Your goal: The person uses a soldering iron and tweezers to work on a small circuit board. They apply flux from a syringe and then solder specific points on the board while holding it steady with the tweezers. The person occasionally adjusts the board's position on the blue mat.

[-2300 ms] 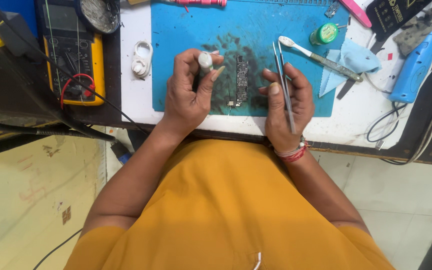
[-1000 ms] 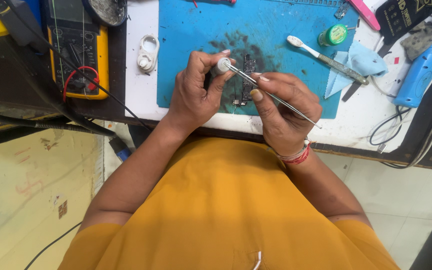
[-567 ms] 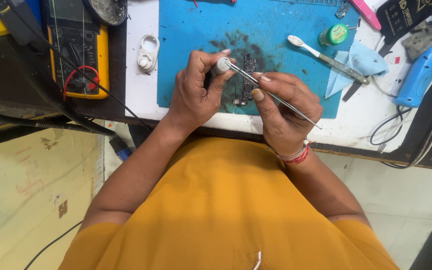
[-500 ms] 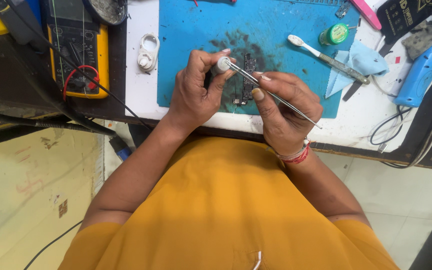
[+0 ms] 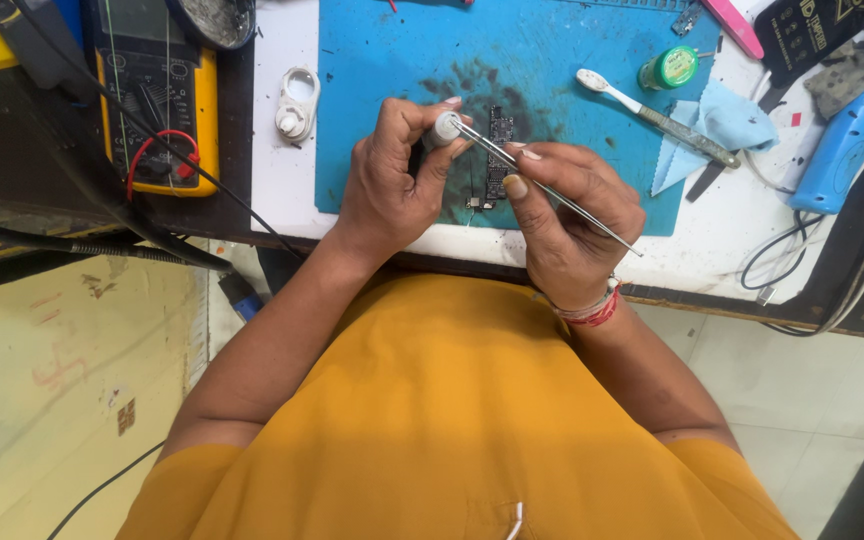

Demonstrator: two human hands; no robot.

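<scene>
**Tweezers at the jar**

My left hand (image 5: 387, 185) is gripping a small round white jar (image 5: 444, 127) between thumb and fingertips, holding it above the blue mat (image 5: 552, 60). My right hand (image 5: 567, 215) is pinching thin steel tweezers (image 5: 552, 187), their tips touching the jar's top. A narrow dark circuit board (image 5: 498, 150) is lying flat on the mat's sooty patch, just beyond my fingers. A white-headed brush (image 5: 652, 115) and a pale blue cloth (image 5: 722, 125) are resting to the right.
</scene>
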